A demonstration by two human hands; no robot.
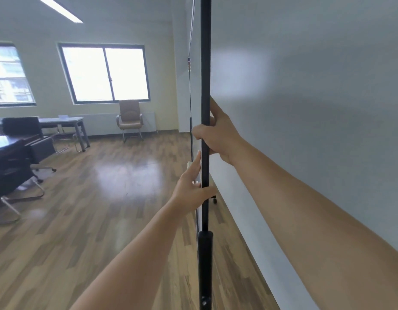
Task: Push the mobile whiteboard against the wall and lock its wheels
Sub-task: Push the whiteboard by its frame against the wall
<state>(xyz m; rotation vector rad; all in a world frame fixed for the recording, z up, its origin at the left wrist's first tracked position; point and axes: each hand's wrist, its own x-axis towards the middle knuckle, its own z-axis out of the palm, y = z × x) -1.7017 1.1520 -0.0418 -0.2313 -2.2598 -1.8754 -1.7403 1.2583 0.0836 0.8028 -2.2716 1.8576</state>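
I see the mobile whiteboard edge-on: its black side post [205, 63] runs from the top of the view to the bottom. The board's thin edge and far post [190, 108] show just left of it. My right hand [216, 133] is wrapped around the post at mid height. My left hand [191, 189] grips the same post lower down, thumb on the near side and fingers stretched up along the board's edge. The white wall [305, 108] stands close on the right, with a narrow gap to the post. One small castor [214, 200] shows near the floor, its lock state too small to tell.
A wood-pattern floor [108, 209] spreads to the left. Dark office chairs [12, 171] and a grey table [66, 121] stand at the far left. A tan chair [129, 118] sits under the window [104, 72]. A pale skirting strip [249, 220] runs along the wall.
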